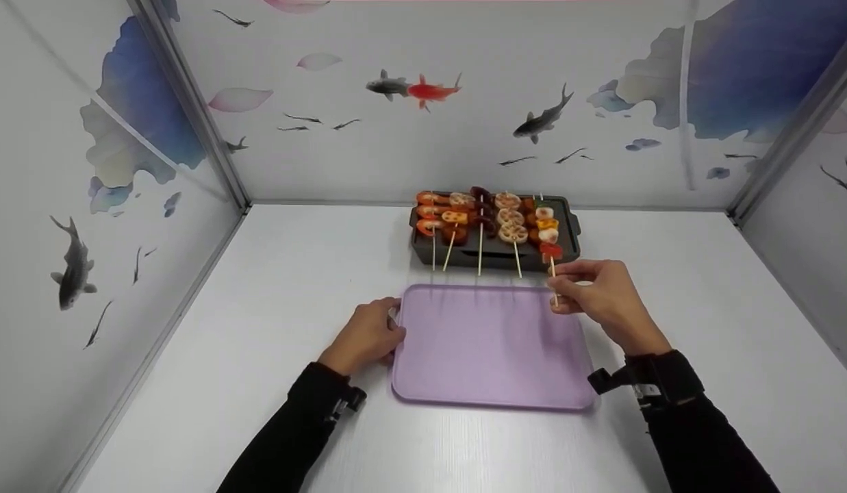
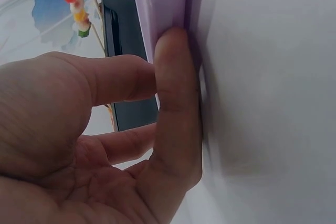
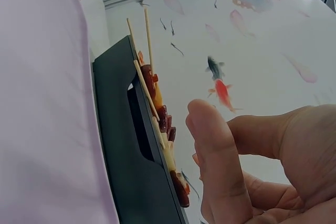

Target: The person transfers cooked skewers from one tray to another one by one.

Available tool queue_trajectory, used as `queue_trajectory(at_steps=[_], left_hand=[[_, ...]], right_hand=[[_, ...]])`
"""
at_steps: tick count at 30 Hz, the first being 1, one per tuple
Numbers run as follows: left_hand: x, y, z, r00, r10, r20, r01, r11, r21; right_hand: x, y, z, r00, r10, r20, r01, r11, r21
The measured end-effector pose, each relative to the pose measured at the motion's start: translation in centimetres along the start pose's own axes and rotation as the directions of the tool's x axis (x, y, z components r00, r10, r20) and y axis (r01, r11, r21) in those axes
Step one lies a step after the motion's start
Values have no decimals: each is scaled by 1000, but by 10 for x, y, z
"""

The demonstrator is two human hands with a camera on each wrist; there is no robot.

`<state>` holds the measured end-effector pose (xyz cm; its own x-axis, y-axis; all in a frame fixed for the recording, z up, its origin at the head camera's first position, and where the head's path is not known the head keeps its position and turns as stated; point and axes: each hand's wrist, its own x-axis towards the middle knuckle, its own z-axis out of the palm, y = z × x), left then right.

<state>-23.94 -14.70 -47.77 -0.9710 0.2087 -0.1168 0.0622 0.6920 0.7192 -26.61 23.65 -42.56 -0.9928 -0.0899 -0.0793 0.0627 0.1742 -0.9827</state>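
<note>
At the left edge of a purple tray (image 1: 491, 349), my left hand (image 1: 367, 335) grips the rim between thumb and fingers. My right hand (image 1: 601, 294) pinches the bare stick of a vegetable skewer (image 1: 548, 233) threaded with red, white, yellow and green pieces. In the left wrist view this skewer (image 2: 77, 6) shows above the dark grill (image 2: 137, 66). Several other skewers lie on the grill (image 1: 567, 236), with shrimp (image 1: 430, 212), dark sausage-like pieces (image 1: 483, 205) and round pale slices (image 1: 512, 218). Their sticks overhang its front edge. The pinched stick is hidden in the right wrist view.
The grill stands behind the tray, close to the back wall (image 1: 327, 157). Walls with painted fish and leaves enclose the white table (image 1: 293, 274) at the left, back and right. Black bands with small cameras sit on both wrists.
</note>
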Motion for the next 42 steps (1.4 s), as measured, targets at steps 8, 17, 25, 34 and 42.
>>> queue_trajectory(at_steps=[8, 17, 25, 34, 42], left_hand=[[-2, 0, -1, 999, 38, -3, -38, 999, 15], [0, 1, -1, 999, 51, -2, -51, 999, 13], [-2, 2, -1, 1000, 20, -1, -20, 1000, 17], [0, 5, -2, 999, 32, -20, -31, 999, 33], [1, 3, 1, 1000, 6, -24, -5, 999, 47]], right_hand=[[-6, 0, 8, 1000, 2, 13, -1, 999, -46], [-14, -5, 13, 999, 5, 42, -3, 998, -60], [-22, -7, 24, 996, -2, 92, 4, 1000, -20], [-31, -11, 39, 991, -19, 134, 21, 1000, -13], [-41, -6, 56, 986, -1, 165, 1, 1000, 1]])
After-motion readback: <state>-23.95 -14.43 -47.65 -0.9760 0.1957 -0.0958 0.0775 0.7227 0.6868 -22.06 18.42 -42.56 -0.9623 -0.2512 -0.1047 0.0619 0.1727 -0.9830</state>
